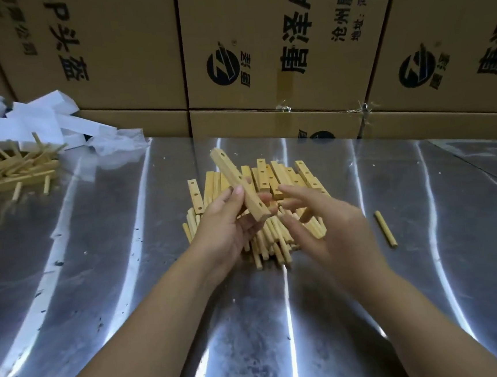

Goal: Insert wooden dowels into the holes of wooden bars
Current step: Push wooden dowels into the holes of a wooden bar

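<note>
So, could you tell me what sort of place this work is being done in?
Probably a small factory or packing workshop: stacked printed cardboard cartons behind a metal-topped bench, with piles of drilled wooden bars and dowels.

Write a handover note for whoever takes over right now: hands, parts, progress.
Left hand grips a bar tilted, its visible holes empty.
Right hand open over the loose dowels, holding nothing.
Unfilled bars lie stacked behind them; one stray dowel lies to the right.
Done: heap of dowelled bars, far left.
Left: this bar and the stack.
</note>
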